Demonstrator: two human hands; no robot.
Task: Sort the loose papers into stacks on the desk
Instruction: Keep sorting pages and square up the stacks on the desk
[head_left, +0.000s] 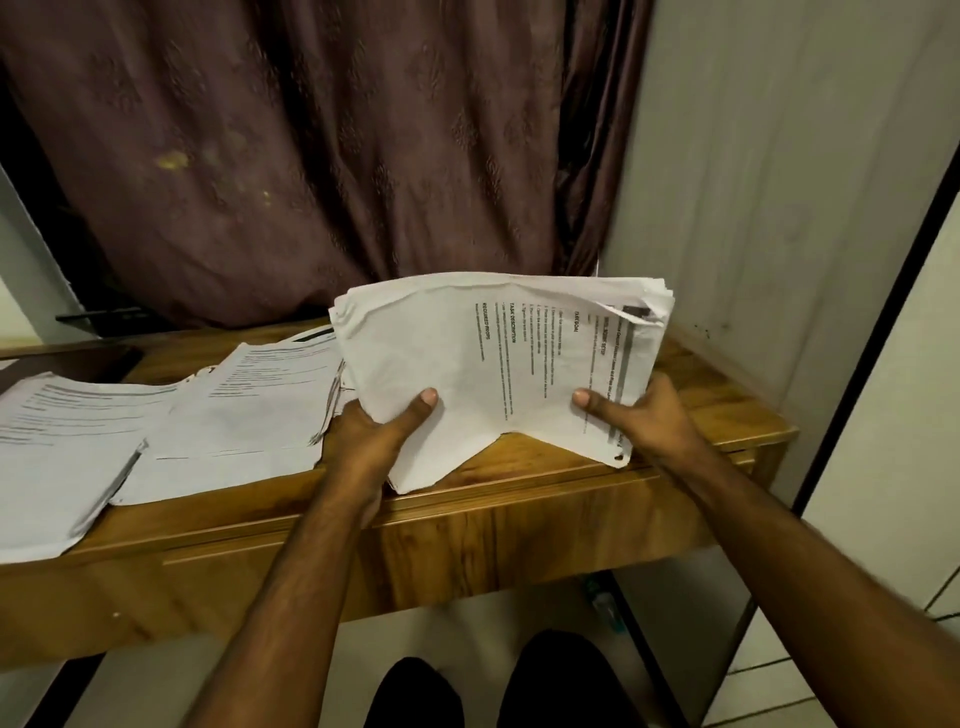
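Both hands (374, 436) (649, 421) gripping paper bundle (488, 374) over desk's (519, 519) front edge

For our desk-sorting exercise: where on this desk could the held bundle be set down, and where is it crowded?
Bare wood lies at the desk's right end, between the held bundle and the wall, and along the front edge. The left half is crowded with overlapping paper stacks.

wooden desk (545, 499) | left: paper stack (62, 447), overhanging front edge | centre: second paper stack (249, 410), overlapping the first
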